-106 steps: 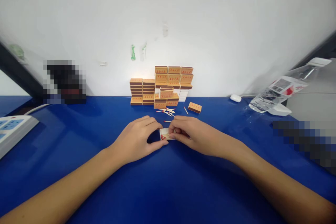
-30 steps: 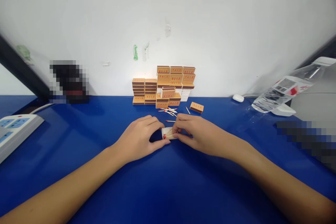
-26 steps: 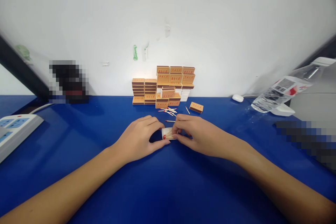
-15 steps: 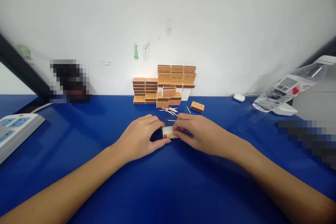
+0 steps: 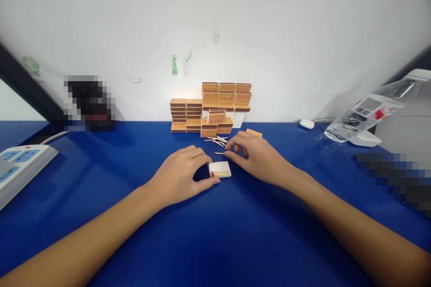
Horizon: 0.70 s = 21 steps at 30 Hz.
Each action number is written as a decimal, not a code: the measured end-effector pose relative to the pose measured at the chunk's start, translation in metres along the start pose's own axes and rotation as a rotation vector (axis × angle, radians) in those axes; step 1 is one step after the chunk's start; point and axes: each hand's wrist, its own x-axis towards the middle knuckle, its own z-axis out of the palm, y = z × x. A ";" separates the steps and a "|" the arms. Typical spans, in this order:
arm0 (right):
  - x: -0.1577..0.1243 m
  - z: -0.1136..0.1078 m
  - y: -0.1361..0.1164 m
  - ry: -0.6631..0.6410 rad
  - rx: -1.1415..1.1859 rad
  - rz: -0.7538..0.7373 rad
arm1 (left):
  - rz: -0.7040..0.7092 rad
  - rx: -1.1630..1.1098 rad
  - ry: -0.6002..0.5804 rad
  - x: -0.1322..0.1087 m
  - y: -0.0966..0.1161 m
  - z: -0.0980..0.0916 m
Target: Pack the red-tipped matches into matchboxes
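Note:
A small white matchbox tray (image 5: 220,165) lies on the blue table with several red-tipped matches (image 5: 221,173) inside, along its near side. My left hand (image 5: 183,175) grips the tray's left end between thumb and fingers. Just beyond the tray, my right hand (image 5: 254,154) has thumb and index finger apart at the right end of a single match (image 5: 219,153) on the table. A loose pile of matches (image 5: 215,141) lies farther back, close to the right fingertips.
Stacked matchboxes (image 5: 226,97) stand against the wall. One orange matchbox (image 5: 254,132) is partly hidden behind my right hand. A power strip (image 5: 23,166) sits at left; a tilted plastic bottle (image 5: 367,112) and a small white case (image 5: 306,123) are at right.
My right hand has moved away from the tray, back towards the single match, uncovering the tray's right end. My left hand stays on the tray.

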 end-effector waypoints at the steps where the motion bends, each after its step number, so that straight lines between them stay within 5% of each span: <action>1: 0.001 0.004 0.004 -0.004 -0.003 0.006 | 0.004 -0.001 0.000 0.000 0.000 0.000; 5: 0.002 0.013 0.012 -0.050 0.020 0.007 | 0.004 0.000 -0.003 0.000 -0.001 0.001; 11: -0.003 -0.004 -0.001 -0.051 0.089 0.004 | -0.028 0.030 -0.003 0.000 -0.002 0.000; 15: -0.008 -0.009 -0.013 -0.178 0.172 -0.086 | -0.031 0.037 -0.004 0.000 -0.002 0.001; 21: 0.010 0.014 0.009 0.169 0.064 0.048 | -0.032 0.013 -0.012 0.000 0.000 0.001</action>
